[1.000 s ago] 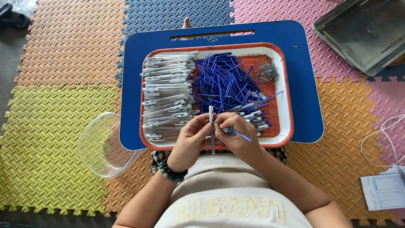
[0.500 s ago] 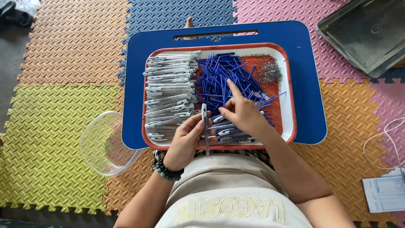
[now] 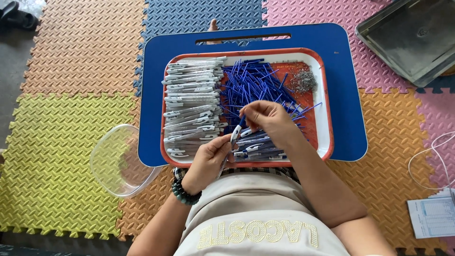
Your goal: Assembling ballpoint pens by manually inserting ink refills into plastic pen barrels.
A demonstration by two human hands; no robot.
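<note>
- Half a second ago the right hand [image 3: 270, 124] reached over the blue refill pile [image 3: 253, 85]; now it has drawn back toward the body, fingertips pinched on one blue refill [image 3: 242, 122].
- The refill's lower end meets the top of the pen barrel [image 3: 233, 137], a white and clear tube that the left hand [image 3: 206, 161] grips near the tray's front edge, much where it held it before.
- The left wrist wears a dark bead bracelet [image 3: 186, 192].
- The red-rimmed tray [image 3: 326, 114] sits on a blue lap desk [image 3: 346, 71]; white pen barrels [image 3: 192, 106] fill its left side, and a small heap of metal springs [image 3: 303, 80] lies at its top right.
- A clear plastic tub [image 3: 118, 161] sits left of the desk on the foam mat.
- A grey metal tray [image 3: 412, 38] lies at top right.
- A white printed sheet [image 3: 433, 217] with pale blue ruled tables lies at the lower right.
</note>
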